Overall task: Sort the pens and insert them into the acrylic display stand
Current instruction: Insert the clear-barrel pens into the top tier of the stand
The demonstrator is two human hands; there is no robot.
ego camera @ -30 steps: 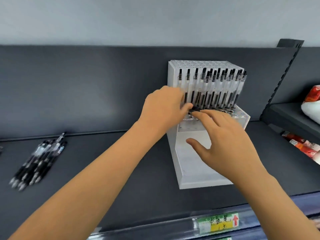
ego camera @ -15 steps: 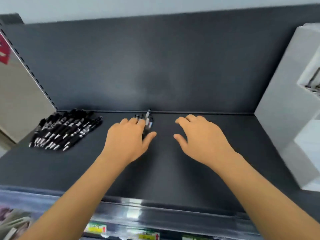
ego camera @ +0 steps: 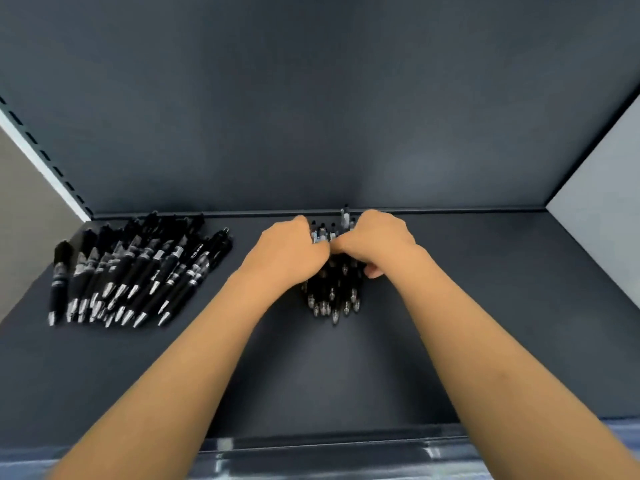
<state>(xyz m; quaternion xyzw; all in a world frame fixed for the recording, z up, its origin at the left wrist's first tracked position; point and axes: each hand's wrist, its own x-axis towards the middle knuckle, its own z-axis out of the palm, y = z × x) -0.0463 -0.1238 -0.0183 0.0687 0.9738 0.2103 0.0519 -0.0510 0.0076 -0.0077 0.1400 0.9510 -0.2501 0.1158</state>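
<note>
The pen bundle lies near the back edge of the shelf, about midway along it, with the metal tips pointing toward the front edge. Only the two ends show. At the near end is a cluster of ribbed silver cones on black barrels. At the far end are a few clips and push-buttons, one pale one standing higher than the rest. The middle of the bundle is hidden under both hands.

The left hand comes in from the left with its fingers curled over the bundle. Its fingertips are out of sight among the pens. The right hand closes on the bundle from the other side, knuckles bent, thumb tip showing low beside the barrels. The two hands touch above the pens and grip them together. How many pens they hold cannot be counted.

A loose pile of black pens with silver tips and pale printed bands fans out near the shelf's back left corner, well apart from the hands. The pens overlap and their print is too blurred to read.

The shelf and the back panel are matte dark grey. A glossy clear strip runs along the front edge, and it is smeared. At the right edge a flat white panel is cut off, and what it belongs to cannot be told. A slotted upright slants at the left.
</note>
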